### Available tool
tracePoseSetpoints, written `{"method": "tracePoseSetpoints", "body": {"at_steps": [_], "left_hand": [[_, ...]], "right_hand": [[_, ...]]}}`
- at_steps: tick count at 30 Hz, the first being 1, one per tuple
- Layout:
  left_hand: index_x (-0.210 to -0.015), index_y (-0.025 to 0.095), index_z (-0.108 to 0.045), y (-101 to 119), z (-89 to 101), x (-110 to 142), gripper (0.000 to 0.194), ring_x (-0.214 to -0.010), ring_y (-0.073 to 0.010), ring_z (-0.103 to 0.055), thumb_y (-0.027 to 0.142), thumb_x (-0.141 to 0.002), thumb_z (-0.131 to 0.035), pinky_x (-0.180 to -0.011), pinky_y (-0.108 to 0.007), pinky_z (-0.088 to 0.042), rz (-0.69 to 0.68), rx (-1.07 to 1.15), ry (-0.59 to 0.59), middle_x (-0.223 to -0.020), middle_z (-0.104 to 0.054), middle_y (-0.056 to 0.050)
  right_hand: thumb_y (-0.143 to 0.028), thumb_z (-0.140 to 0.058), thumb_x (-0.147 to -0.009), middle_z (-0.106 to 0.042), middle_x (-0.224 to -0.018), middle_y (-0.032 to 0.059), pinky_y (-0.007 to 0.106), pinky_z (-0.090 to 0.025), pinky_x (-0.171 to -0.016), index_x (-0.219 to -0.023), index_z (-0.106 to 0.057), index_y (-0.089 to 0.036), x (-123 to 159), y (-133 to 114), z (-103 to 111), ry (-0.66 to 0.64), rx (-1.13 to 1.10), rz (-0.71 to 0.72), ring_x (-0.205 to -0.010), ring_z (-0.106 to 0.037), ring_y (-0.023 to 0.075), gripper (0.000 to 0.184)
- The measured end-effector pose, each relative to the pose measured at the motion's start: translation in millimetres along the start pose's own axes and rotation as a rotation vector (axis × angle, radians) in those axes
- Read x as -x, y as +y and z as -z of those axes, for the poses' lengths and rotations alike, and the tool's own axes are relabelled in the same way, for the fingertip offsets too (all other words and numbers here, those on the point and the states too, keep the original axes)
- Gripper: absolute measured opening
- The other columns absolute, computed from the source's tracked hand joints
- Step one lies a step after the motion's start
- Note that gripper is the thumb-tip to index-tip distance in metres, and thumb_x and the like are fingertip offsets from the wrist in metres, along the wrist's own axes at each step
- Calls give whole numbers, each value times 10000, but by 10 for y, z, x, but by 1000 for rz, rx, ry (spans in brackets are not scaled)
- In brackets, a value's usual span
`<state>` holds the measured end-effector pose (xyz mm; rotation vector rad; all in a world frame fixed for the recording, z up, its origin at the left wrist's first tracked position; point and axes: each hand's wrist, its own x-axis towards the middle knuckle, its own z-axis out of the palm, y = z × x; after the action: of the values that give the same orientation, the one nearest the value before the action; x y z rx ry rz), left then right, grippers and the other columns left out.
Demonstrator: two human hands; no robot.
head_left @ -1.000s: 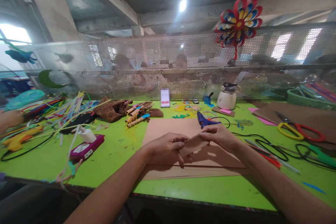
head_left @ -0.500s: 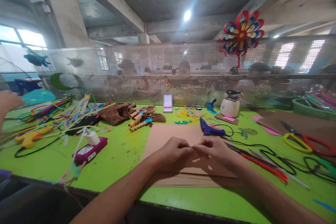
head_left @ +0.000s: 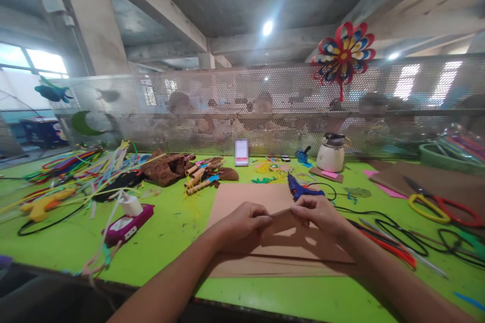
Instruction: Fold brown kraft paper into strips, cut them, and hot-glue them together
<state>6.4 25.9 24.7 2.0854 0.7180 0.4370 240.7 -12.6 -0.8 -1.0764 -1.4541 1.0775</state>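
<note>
Between my hands is a small brown piece of paper or card (head_left: 281, 219), its upper edge slanting up to the right. My left hand (head_left: 246, 223) pinches its left end between thumb and fingers. At the other end, my right hand (head_left: 320, 216) grips it the same way. Both hands are just above stacked tan cardboard sheets (head_left: 242, 197), which lie flat on the green table (head_left: 170, 247). Just beyond my right hand rests a blue glue gun (head_left: 302, 189). The lower part of the brown piece is partly hidden by my fingers and shadow.
Red-and-yellow scissors (head_left: 435, 207), black cables (head_left: 394, 232) and red-handled tools (head_left: 397, 250) lie on the right. A white jug (head_left: 330, 155) stands behind. To the left are a purple power strip (head_left: 129, 224), a yellow glue gun (head_left: 43, 204) and colourful strips (head_left: 91, 161). A phone (head_left: 241, 152) stands upright.
My hands have moved apart, the right one going rightward, and the brown piece now shows between them. Another person's hand at the left edge has gone from view.
</note>
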Motion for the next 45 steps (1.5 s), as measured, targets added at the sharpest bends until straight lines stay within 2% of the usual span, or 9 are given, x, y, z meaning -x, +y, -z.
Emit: {"method": "tracePoseSetpoints", "body": {"at_steps": [11, 15, 19, 22, 26, 29, 33, 37, 45], "left_hand": [[-930, 130, -632, 20, 8, 5, 296, -554, -83, -429, 395, -805, -592, -545, -209, -346, 57, 443, -173, -679, -524, 11], [-944, 132, -634, 19, -52, 27, 306, -600, -95, -517, 350, -734, -684, -577, -217, -402, 84, 794, -236, -788, -581, -29], [-941, 114, -662, 5, -153, 68, 353, -682, -127, -581, 307, -658, -742, -642, -237, -430, 153, 972, -344, -846, -632, -75], [-895, 122, -674, 29, -223, 126, 314, -605, -149, -590, 320, -657, -723, -613, -280, -444, 209, 997, -459, -735, -640, -59], [-829, 101, -681, 105, -285, 168, 328, -667, -207, -617, 403, -702, -671, -642, -331, -447, 164, 955, -610, -730, -650, -102], [-796, 110, -686, 106, -272, 118, 309, -742, -190, -604, 412, -741, -651, -714, -318, -439, 124, 826, -499, -794, -659, -98], [-806, 125, -671, 26, -120, -35, 213, -703, -133, -552, 333, -766, -650, -705, -265, -426, 83, 572, -96, -779, -645, -46], [-867, 110, -645, 15, 25, -118, 295, -739, -133, -553, 394, -813, -588, -684, -253, -428, -7, 622, 219, -838, -624, -64], [-861, 136, -688, 138, -96, -75, 209, -803, -165, -578, 301, -754, -619, -756, -267, -434, -101, -13, 215, -833, -664, -51]], "right_hand": [[-431, -760, -657, -496, -476, -45, 195, -372, -371, -598, -549, -143, 43, -138, 3, -46, -404, -154, -366, -421, 55, 361], [-444, -673, -766, -619, -693, 37, 286, -508, -593, -845, -668, -144, 131, -253, -23, -106, -446, 8, -582, -574, 129, 311], [-344, -743, -717, -647, -967, 75, 320, -495, -786, -1168, -613, -210, 255, -411, -113, -378, -162, 78, -837, -607, 179, 488], [-333, -710, -748, -641, -952, 60, 280, -483, -758, -1043, -676, -189, 310, -496, -194, -518, -64, 137, -833, -606, 165, 329], [-314, -710, -749, -637, -783, 34, 257, -469, -670, -821, -702, -157, 313, -497, -243, -489, -93, 174, -714, -600, 145, 172], [-326, -660, -797, -644, -783, 33, 276, -467, -709, -796, -695, -163, 284, -445, -226, -413, -44, 174, -736, -599, 153, 167], [-391, -537, -876, -642, -853, 32, 289, -447, -768, -909, -666, -175, 227, -384, -157, -347, 144, 147, -823, -579, 173, 254], [-407, -477, -897, -584, -715, 0, 240, -405, -631, -786, -609, -169, 190, -360, -121, -357, 459, 78, -669, -515, 138, 294], [-369, -423, -902, -605, -696, 15, 237, -355, -574, -781, -594, -165, 189, -442, -268, -346, 762, 107, -630, -511, 138, 293]]}}
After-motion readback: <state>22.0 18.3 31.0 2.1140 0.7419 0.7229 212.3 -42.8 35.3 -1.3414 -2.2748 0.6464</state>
